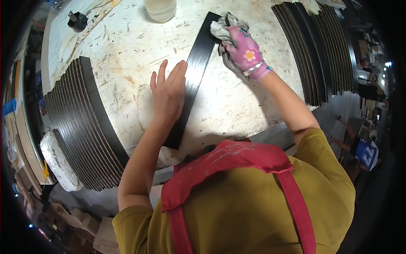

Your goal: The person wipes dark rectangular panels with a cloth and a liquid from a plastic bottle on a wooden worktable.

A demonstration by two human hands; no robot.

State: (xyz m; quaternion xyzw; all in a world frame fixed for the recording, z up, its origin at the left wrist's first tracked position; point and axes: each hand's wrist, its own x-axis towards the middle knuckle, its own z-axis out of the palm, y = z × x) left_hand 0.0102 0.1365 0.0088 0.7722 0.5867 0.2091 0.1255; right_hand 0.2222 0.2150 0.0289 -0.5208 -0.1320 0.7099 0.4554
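- two hands on black strip (192, 80): left hand (168, 91) flat, open, pinning its middle
- right hand (245, 53) gripping rag (220, 30) at strip's far end
- likely stiff, light, slick; best held by edges

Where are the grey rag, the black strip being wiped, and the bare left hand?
grey rag (220, 31): head view, on the crumpled cloth left of the glove.
black strip (199, 63): head view, on its upper middle.
left hand (168, 94): head view, on the back of the hand.

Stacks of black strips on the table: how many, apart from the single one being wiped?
2: one stack of black strips at the table's left edge, another stack at the right edge. More may lie beyond the frame.
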